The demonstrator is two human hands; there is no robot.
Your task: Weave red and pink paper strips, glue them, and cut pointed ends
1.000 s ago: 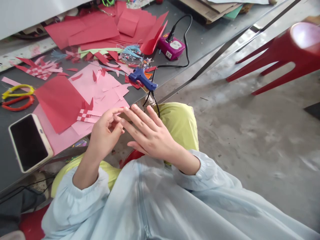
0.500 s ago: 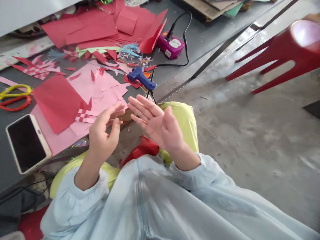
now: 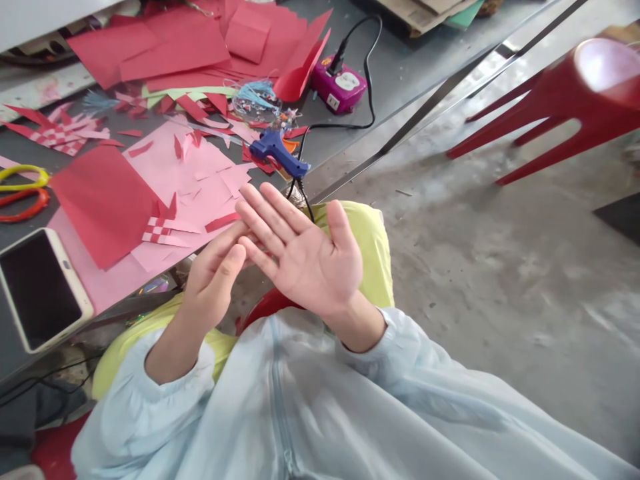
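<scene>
My right hand point(image 3: 320, 267) is held palm up over my lap, fingers stretched out and thumb apart, with nothing on the palm. My left hand point(image 3: 213, 277) is beside it, its thumb against the tip of my right little finger point(image 3: 257, 258). The other left fingers curl behind that finger and are partly hidden. Past the hands, on the table edge, lie pink paper sheets point(image 3: 185, 167), a red paper square point(image 3: 105, 207) and a small red-and-white woven paper piece point(image 3: 157, 230). A blue glue gun point(image 3: 280, 152) rests just beyond my right fingertips.
Yellow-and-orange-handled scissors point(image 3: 23, 193) and a phone point(image 3: 43, 287) lie at the left. Red paper sheets point(image 3: 185, 53), tangled blue tassels point(image 3: 257, 97) and a purple power socket point(image 3: 339, 83) with a black cord are farther back. A red stool point(image 3: 560, 100) stands at right.
My hands have come together: the right palm turned more upward and shifted left, and the left fingers moved in to touch the right little finger. The view shifted slightly.
</scene>
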